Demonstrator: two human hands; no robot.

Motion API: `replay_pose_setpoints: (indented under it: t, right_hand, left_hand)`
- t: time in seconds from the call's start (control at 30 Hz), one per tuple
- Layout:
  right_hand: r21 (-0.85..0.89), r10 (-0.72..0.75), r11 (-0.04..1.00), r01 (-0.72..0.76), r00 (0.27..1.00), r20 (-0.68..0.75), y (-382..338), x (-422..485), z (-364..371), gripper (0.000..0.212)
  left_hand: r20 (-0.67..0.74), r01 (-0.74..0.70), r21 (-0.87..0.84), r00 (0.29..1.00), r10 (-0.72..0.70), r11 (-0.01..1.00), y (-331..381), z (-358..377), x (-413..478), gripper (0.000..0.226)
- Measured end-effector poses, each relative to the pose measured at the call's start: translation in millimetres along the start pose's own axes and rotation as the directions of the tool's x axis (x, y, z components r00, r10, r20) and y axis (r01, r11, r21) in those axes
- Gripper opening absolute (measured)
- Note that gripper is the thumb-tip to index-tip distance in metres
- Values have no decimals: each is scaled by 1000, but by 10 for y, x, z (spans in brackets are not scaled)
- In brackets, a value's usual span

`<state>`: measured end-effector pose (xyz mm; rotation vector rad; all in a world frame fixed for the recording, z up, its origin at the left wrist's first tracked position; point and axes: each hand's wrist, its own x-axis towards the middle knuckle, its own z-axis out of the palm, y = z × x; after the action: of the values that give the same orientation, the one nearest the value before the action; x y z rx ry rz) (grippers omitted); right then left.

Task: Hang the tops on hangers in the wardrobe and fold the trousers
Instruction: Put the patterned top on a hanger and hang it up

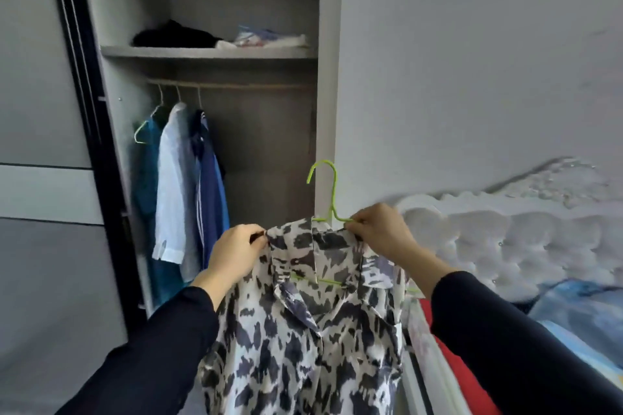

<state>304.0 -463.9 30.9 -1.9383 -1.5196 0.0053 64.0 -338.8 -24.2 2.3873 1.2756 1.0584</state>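
A white top with dark blotches (303, 330) hangs on a lime green hanger (332, 192) that I hold up in front of the open wardrobe (325, 77). My left hand (236, 253) pinches the top's left shoulder. My right hand (377, 229) pinches the right shoulder together with the hanger's arm. The hook points up and left, below the level of the rail (236, 84). On the rail's left part hang three tops: a teal one (146, 178), a white one (173, 178) and a blue one (209, 178).
The wardrobe shelf (209, 52) above the rail holds dark and pale folded things. A sliding door (43, 178) stands at the left. To the right is a bed with a white tufted headboard (505, 236), blue bedding (580, 313) and something red (451, 364).
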Motion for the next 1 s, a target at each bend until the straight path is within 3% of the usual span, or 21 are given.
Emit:
replay_pose_setpoints:
  t: [0.1, 0.2, 0.43, 0.57, 0.73, 1.0]
  right_hand:
    - [7, 2, 1000, -2, 999, 39, -158, 366, 353, 38]
    - [31, 4, 999, -7, 997, 75, -295, 784, 673, 30]
    - [9, 31, 999, -32, 997, 72, -596, 2001, 1217, 19]
    - [64, 43, 997, -47, 997, 67, -808, 2697, 1427, 21]
    - [50, 67, 997, -67, 998, -1, -1114, 3523, 1758, 28]
    - [37, 72, 997, -68, 992, -108, -1631, 4828, 2311, 29]
  left_hand:
    - [82, 84, 86, 993, -91, 993, -271, 132, 338, 34]
    - [230, 137, 63, 962, -148, 989, -463, 314, 694, 55]
    - [315, 206, 14, 928, -200, 979, -897, 530, 1719, 62]
    - [281, 202, -72, 944, -174, 977, -1114, 504, 2306, 54]
    - [241, 181, -51, 957, -164, 982, -1514, 383, 3073, 53]
    - [-60, -56, 107, 996, 63, 993, -2288, -34, 4431, 48]
